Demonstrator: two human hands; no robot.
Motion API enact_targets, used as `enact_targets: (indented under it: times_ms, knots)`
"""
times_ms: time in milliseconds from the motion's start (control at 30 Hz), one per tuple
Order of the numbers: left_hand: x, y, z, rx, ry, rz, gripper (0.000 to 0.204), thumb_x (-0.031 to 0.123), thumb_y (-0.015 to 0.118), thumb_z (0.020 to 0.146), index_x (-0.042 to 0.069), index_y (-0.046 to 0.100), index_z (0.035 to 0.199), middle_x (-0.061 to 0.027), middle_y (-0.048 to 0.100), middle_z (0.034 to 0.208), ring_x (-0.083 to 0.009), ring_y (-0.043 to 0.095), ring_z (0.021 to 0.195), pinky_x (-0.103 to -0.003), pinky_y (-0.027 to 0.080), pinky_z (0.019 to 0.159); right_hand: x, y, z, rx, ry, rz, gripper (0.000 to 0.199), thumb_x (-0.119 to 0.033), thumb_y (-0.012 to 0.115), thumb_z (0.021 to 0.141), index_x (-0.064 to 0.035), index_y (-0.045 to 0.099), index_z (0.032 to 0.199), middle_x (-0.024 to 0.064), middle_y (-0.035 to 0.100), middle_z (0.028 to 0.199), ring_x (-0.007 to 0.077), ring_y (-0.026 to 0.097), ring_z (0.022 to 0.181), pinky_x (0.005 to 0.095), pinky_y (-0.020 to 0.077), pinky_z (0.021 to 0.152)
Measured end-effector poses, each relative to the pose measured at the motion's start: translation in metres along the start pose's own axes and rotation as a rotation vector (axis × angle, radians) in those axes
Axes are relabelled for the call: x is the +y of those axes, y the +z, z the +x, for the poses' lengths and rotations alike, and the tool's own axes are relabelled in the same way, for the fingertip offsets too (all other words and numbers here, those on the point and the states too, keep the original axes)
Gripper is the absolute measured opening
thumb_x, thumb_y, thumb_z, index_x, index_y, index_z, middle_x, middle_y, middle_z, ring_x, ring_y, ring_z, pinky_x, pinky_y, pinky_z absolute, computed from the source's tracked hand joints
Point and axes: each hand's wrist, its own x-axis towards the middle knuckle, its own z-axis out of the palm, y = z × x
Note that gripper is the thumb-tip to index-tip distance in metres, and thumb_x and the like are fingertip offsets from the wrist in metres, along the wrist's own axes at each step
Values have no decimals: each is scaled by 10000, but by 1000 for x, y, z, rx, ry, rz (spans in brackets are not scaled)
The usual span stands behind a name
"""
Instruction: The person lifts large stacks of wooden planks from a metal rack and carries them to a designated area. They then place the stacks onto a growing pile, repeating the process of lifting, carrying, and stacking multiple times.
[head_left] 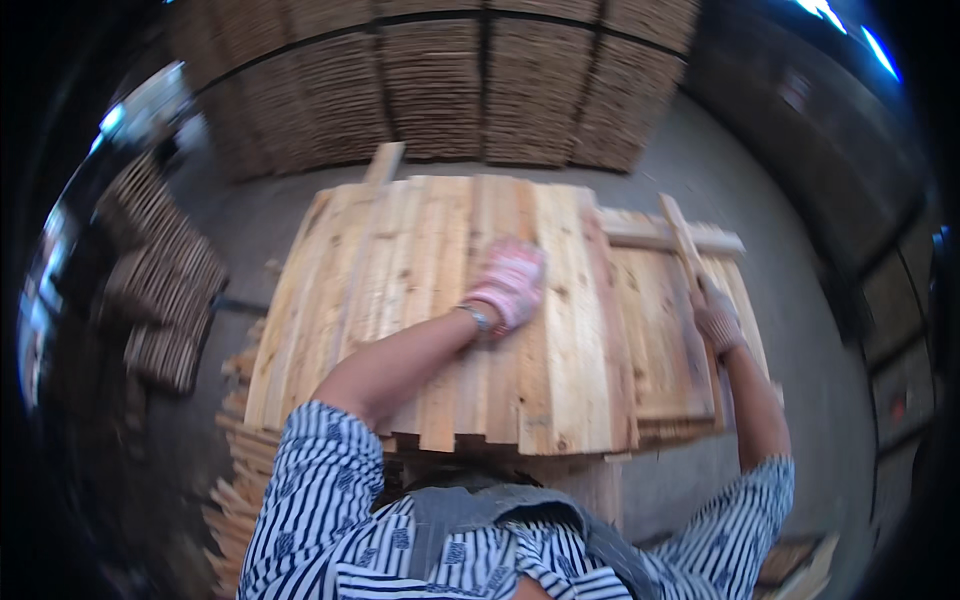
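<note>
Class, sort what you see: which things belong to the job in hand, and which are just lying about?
In the job:
gloved left hand, on the side-by-side boards
gloved right hand, holding a narrow board

Lying about:
tall board stacks behind
wood stack at left
loose wood pieces, lower left

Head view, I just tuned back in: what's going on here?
A person in a striped shirt has both gloved hands at a layer of wooden boards laid side by side. The left hand rests on the middle of the layer, slightly blurred. The right hand grips a narrow board at the right side. Beyond it lies a crosswise piece, and tall wood stacks stand behind.
</note>
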Motion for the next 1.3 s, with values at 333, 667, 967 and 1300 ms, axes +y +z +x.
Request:
enact_targets:
  times_ms: [333,667,967,1300]
  knots:
    - [-6,17,0,-145,-174,100,414,248,558,815,-26,619,1120,-237,615,1211,-352,503,1278,-501,347,1111,-126,46,-57,-292,-202,237,616,-359,459,1022,66,363,1457,276,409,1487,379,390,1390,399,300,1153]
    - [67,-9,-96,-307,-20,-136,495,286,595,856,43,628,1286,-209,583,1327,-475,479,1258,-704,367,995,-110,50,-50,-39,-375,-56,615,-426,446,1042,26,416,1458,228,496,1442,336,462,1329,386,383,1081]
    - [-24,19,-423,347,315,-1511,406,243,609,943,26,585,1285,-184,603,1300,-273,587,1207,-384,488,1001,-305,26,-234,-527,-1204,718,538,-343,480,1020,60,466,1375,248,599,1219,359,590,1122,443,459,995]
    - [18,286,-834,2172,-1709,-1901,409,397,483,967,162,551,1294,-57,517,1392,-231,480,1277,-406,337,1074,-514,216,-413,-1728,-528,652,500,-435,500,1024,4,617,1234,93,671,1132,182,626,1038,304,488,931]
